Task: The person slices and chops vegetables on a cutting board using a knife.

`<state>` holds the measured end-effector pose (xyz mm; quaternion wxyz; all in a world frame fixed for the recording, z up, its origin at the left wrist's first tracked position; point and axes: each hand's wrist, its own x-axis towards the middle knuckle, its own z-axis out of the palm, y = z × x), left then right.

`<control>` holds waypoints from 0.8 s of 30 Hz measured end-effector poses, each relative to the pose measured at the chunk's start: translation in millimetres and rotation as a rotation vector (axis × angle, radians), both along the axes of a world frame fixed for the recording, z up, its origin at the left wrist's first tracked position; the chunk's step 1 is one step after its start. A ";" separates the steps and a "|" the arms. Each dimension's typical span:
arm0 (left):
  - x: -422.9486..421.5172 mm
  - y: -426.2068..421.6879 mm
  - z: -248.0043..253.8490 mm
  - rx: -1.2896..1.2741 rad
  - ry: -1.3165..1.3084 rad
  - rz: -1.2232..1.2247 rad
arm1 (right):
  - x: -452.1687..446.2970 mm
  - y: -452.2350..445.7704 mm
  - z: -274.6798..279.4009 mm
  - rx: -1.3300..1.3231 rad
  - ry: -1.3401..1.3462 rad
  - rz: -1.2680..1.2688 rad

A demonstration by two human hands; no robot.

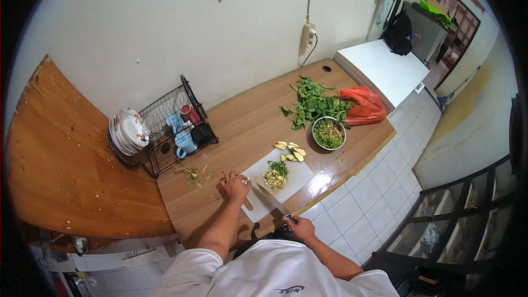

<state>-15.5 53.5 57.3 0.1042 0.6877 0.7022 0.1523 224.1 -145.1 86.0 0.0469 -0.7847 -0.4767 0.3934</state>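
Observation:
A kitchen knife [270, 197] is gripped by its dark handle in my right hand [301, 229], its blade slanting over the white cutting board [300, 175]. My left hand [235, 187] is closed at the board's left edge, beside the handle slot. Something small and pale shows at its fingertips, too small to name. Near the blade's tip lie a heap of chopped pale bits [275, 180] and chopped green leaves [279, 167]. Sliced eggplant pieces [296, 153] rest at the board's far edge.
A metal bowl [329, 133] of chopped greens stands right of the board. Behind it are leafy greens [313, 102] and a red plastic bag [366, 107]. Trimmings [195, 176] lie at left, near a dish rack [179, 126] with cups and stacked plates [129, 129].

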 end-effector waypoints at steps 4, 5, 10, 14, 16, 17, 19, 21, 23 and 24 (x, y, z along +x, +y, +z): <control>6.1 5.8 -14.3 0.048 -0.041 -0.089 | -3.9 -2.3 -3.8 0.046 -0.007 -0.050; 7.9 2.7 -18.6 0.070 -0.055 -0.155 | -4.6 -1.1 -4.8 0.044 0.032 -0.074; 12.5 -27.8 -27.2 0.081 -0.120 -0.290 | -12.2 1.1 -27.8 -0.021 0.151 -0.099; 14.6 -37.8 -25.3 0.028 -0.146 -0.219 | -19.0 -0.7 -39.5 -0.142 0.212 -0.062; 12.4 -34.9 -24.2 0.010 -0.150 -0.194 | -22.9 -5.8 -44.8 -0.040 0.273 -0.082; 11.9 -35.0 -24.0 0.019 -0.147 -0.207 | -22.9 -5.6 -47.9 -0.042 0.268 -0.076; 12.3 -34.1 -28.0 0.026 -0.150 -0.216 | -23.7 -3.2 -47.3 -0.094 0.172 -0.063; 11.9 -35.1 -32.7 0.032 -0.167 -0.197 | -21.1 0.4 -37.9 -0.135 0.178 -0.044; 12.1 -36.5 -36.5 0.046 -0.172 -0.195 | -21.7 1.4 -36.4 -0.172 0.188 -0.025; 12.2 -36.1 -35.3 0.064 -0.173 -0.197 | -23.1 1.2 -39.7 -0.133 0.163 -0.021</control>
